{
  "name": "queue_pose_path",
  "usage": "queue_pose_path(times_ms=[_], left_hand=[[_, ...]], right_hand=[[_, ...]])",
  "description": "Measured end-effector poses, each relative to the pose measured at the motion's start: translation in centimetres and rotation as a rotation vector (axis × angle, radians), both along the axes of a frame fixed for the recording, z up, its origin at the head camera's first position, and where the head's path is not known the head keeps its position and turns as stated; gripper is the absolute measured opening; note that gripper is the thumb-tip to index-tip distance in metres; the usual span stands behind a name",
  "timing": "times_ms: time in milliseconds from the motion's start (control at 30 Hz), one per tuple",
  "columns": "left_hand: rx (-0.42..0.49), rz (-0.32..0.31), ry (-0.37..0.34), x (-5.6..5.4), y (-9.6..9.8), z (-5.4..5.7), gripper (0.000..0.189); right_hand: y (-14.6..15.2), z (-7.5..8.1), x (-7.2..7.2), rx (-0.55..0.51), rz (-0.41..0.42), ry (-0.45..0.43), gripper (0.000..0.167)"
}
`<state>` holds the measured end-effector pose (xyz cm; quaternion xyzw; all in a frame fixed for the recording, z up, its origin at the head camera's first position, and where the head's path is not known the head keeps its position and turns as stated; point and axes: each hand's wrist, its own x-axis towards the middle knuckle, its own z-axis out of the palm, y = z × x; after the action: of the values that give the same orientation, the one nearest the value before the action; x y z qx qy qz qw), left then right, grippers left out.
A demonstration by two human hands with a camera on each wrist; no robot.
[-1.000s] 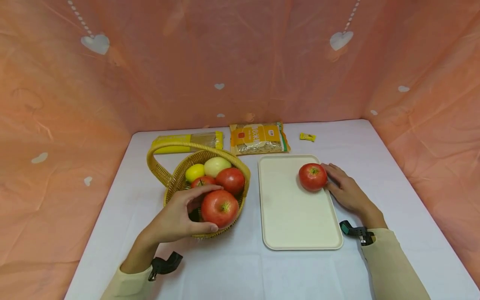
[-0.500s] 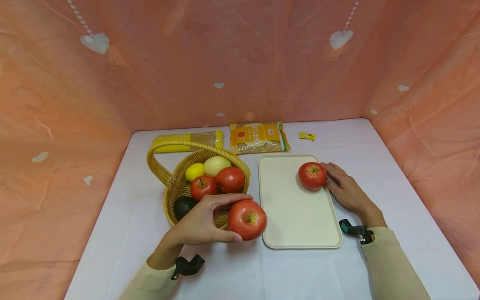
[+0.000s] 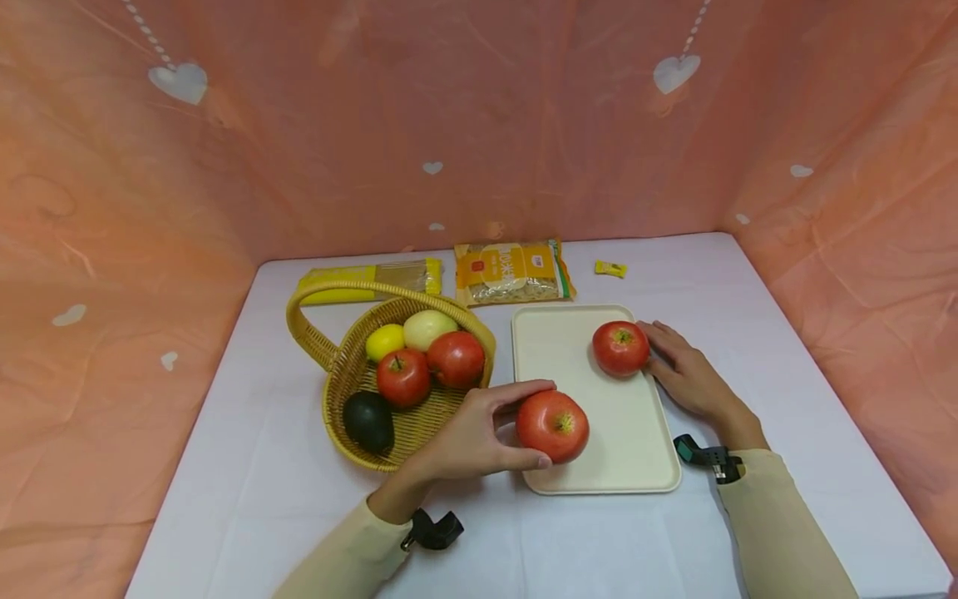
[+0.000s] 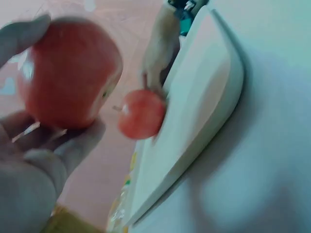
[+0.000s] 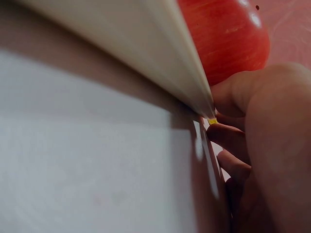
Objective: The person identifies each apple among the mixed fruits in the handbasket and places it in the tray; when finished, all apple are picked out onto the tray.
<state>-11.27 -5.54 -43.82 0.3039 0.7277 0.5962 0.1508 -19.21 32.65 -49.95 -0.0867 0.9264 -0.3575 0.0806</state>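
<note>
Head view: left fingers (image 3: pixel 525 388) grip apple (image 3: pixel 552 426) above tray (image 3: pixel 614 453).

The left fingers (image 3: pixel 524 458) and the held apple (image 3: pixel 555 426) hide part of the tray's (image 3: pixel 632 441) left rim, the basket handle (image 3: pixel 389 289) covers a strip of the yellow packet (image 3: pixel 367 274), and print on the small wrapper (image 3: pixel 610 269) is too small to read. In the right wrist view, the tray and farther apple (image 3: pixel 621 349) are cut by the top edge.

Beige sleeves (image 3: pixel 782 524), black wrist cameras (image 3: pixel 438 531), teal patch (image 3: pixel 684 450) on right camera
</note>
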Motion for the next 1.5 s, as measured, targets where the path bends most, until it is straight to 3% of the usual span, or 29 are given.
queue_pose_path(times_ms=[233, 367, 633, 867, 1133, 1500], left_hand=[[0.03, 0.182, -0.101, -0.4, 2.8, -0.6, 0.081], [0.07, 0.293, -0.125, -0.7, 4.3, -1.0, 0.081], [0.107, 0.49, -0.132, -1.2, 7.4, -1.5, 0.083], [0.027, 0.64, -0.12, -2.5, 9.4, -2.6, 0.083], [-0.058, 0.712, -0.167, -3.6, 10.8, -4.0, 0.082], [-0.061, 0.66, -0.143, -4.7, 10.7, -5.0, 0.086]], right_hand=[[0.0, 0.2, -0.1, -0.003, 0.007, 0.011, 0.065], [0.0, 0.3, -0.2, -0.003, 0.009, 0.008, 0.065], [-0.1, 0.1, 0.1, 0.003, 0.004, -0.012, 0.065], [0.0, 0.1, 0.1, 0.0, 0.009, -0.003, 0.065], [0.1, 0.0, 0.0, 0.0, 0.017, 0.009, 0.065], [0.1, -0.1, 0.0, -0.012, 0.028, 0.033, 0.063]])
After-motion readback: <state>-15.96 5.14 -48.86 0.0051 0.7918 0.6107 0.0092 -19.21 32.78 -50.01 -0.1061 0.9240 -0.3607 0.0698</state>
